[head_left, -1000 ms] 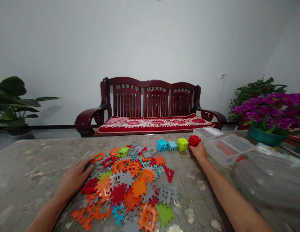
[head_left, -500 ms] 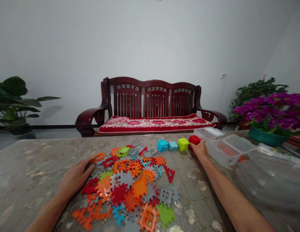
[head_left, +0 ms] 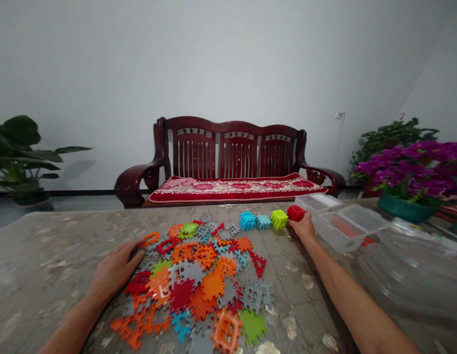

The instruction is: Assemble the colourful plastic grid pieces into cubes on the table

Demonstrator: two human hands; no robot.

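Observation:
My right hand (head_left: 304, 227) has its thumb and fingers closed around a stack of red toothed tiles (head_left: 296, 212) at the back right of the table. Left of it, in a row, stand a lime-green stack (head_left: 279, 220), a pale blue stack (head_left: 263, 222) and a brighter blue stack (head_left: 247, 221). My left hand (head_left: 118, 265) lies on the tabletop with its fingers stretched out. Its fingertips rest at an orange frame piece (head_left: 150, 239) on the edge of a loose pile of toothed plastic building tiles (head_left: 213, 286) in orange, red, grey, green and blue.
Beside my right hand sits a clear plastic box (head_left: 341, 232) with orange pieces inside. Clear lids or trays (head_left: 416, 275) lie further right, near a green pot (head_left: 407, 207) of purple flowers. A wooden bench (head_left: 238, 152) stands behind the patterned table (head_left: 47, 265).
Hardly anything differs. My right hand is a little lower against the red stack, and its fingers cover slightly less of it. My left hand keeps its place.

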